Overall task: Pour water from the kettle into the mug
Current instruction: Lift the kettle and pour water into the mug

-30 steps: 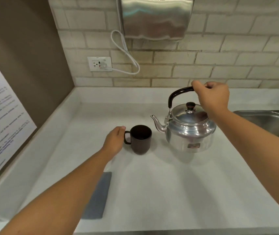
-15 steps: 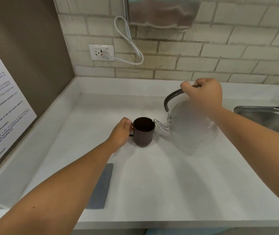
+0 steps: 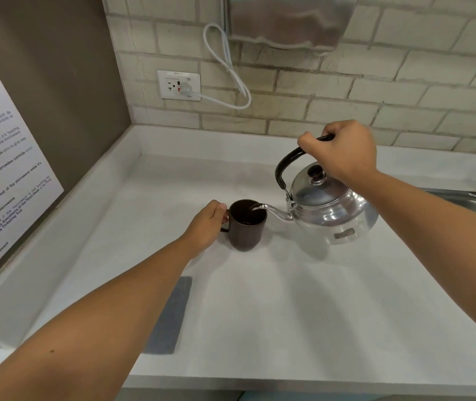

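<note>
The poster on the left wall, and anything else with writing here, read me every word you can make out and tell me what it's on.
Poster: "use", "five minutes", "reset the microwave", "containers", "Facilities"; the rest is too blurred.
Wall socket: a small label strip on top, too small to read.
Kettle: a sticker low on its side, unreadable.
Mug: no writing visible.

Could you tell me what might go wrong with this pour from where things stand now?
The kettle is tilted with its spout tip just over the mug rim, so a small drift could spill water onto the counter. The left hand at the mug's handle sits close to the stream. The lid looks unsecured and might slip with more tilt.
</note>
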### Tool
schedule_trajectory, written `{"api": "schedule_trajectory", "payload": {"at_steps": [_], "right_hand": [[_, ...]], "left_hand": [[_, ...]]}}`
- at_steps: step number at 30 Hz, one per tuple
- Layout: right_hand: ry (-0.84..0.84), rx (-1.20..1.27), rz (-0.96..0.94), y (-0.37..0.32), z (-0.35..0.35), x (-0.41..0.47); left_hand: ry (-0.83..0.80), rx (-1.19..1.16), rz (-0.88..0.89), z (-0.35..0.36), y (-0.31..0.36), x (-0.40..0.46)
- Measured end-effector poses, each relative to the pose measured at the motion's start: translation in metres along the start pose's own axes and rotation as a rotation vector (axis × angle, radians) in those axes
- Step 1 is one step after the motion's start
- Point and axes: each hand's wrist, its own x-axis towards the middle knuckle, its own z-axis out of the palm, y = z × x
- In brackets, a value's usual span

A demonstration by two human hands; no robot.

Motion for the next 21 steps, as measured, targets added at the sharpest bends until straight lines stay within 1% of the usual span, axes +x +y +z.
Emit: {"api": "schedule_trajectory", "payload": {"at_steps": [4, 21], "right_hand": [[-0.010, -0.056, -0.059, -0.009, -0.001, 0.004], [-0.021, -0.156, -0.115, -0.021, -0.001, 0.006]], "left_hand": [[0.009, 0.008, -0.003, 0.000, 0.000, 0.001], [0.019, -0.007, -0.014, -0.002, -0.001, 0.001]]}}
